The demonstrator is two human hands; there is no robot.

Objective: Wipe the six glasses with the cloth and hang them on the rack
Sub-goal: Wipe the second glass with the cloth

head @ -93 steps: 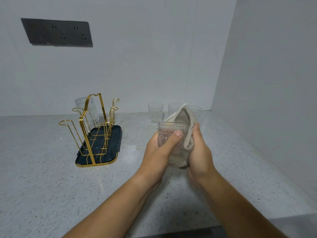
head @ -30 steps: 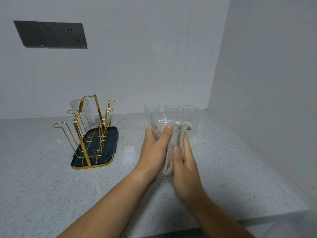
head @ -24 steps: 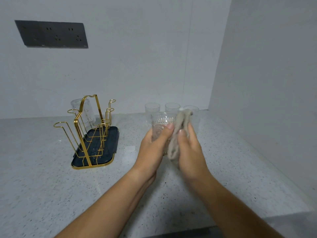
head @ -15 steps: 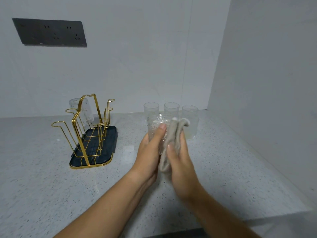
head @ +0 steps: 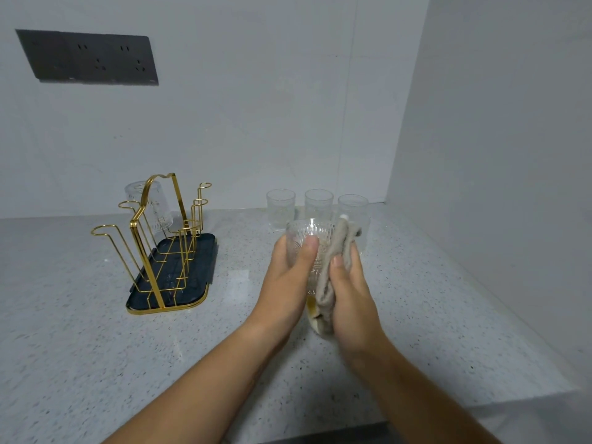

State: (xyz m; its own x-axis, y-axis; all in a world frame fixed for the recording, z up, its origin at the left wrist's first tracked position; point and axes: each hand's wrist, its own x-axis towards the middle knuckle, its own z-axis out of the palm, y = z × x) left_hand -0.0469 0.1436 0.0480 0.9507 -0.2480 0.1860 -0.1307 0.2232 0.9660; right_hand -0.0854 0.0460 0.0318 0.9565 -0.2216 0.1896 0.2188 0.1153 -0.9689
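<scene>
The left hand's thumb (head: 309, 249) is pressing across the front of a patterned glass (head: 302, 233). Its other fingers are curling round the far side, so the left hand (head: 286, 283) is gripping the glass upright above the counter (head: 96, 363). The right hand (head: 350, 296) is clamping a beige cloth (head: 334, 248) against the glass's right side, thumb on the near fold and fingers wrapping behind. The cloth's tail is hanging down between the two palms. Just beyond, at 12 o'clock, three more glasses (head: 318, 203) are standing mouth-up in a row by the back wall. At 9 o'clock, well apart from the hands, a gold wire rack (head: 142, 251) is sitting on its dark tray (head: 195, 277), and one upturned glass (head: 150, 203) is hanging on a far prong. A dark socket panel (head: 89, 57) is showing on the wall at 10 o'clock.
</scene>
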